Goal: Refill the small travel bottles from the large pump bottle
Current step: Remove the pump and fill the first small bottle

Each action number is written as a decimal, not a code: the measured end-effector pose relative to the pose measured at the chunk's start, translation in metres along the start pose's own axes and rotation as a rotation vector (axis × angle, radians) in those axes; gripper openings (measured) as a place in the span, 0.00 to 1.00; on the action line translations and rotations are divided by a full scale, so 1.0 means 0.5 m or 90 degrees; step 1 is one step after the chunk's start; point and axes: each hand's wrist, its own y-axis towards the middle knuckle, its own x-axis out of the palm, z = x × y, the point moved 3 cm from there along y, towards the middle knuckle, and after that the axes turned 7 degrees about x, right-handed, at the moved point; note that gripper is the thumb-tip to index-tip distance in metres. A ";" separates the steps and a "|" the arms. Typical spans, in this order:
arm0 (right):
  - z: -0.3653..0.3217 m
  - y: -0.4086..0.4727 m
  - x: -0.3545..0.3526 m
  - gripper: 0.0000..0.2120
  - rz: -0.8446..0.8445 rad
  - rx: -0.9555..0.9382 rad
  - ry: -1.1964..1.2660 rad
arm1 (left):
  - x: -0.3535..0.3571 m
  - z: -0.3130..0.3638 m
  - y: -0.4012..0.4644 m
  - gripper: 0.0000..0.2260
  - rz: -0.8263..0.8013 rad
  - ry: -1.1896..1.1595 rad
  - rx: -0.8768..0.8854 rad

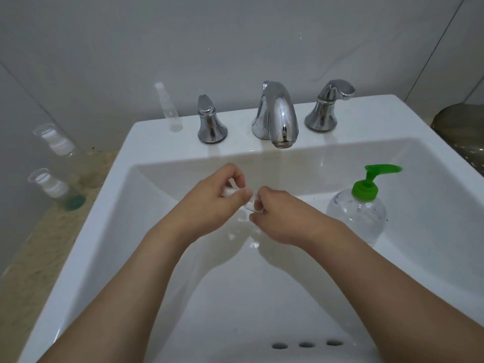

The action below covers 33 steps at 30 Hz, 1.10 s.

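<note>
Over the middle of the white sink (157, 142), both hands meet on a small clear travel bottle (245, 221), mostly hidden behind them. My left hand (218, 200) pinches its white cap end. My right hand (280, 218) grips the clear body just below. The large clear pump bottle (358, 213) with a green pump head stands inside the basin at the right, close to my right wrist. A slim clear spray bottle (170, 111) stands on the sink's back ledge at the left. Two more small clear bottles (56, 141) (56, 188) stand on the counter at far left; the nearer one holds a little green liquid.
A chrome faucet (277, 116) with two chrome handles (210, 121) (327, 108) lines the back ledge. A speckled beige counter (39, 252) runs along the left. A round metallic object (463, 127) sits at the far right. Overflow holes (306, 344) mark the near basin wall.
</note>
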 end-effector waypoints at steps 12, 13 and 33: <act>0.000 0.002 0.004 0.08 -0.006 0.006 0.012 | -0.012 0.005 0.002 0.13 0.035 0.070 -0.089; -0.002 0.001 0.004 0.08 -0.006 0.003 0.012 | -0.013 0.005 0.002 0.16 0.040 0.084 -0.098; -0.009 -0.002 0.002 0.15 0.063 -0.023 0.074 | -0.056 0.002 0.009 0.16 0.232 -0.326 -0.135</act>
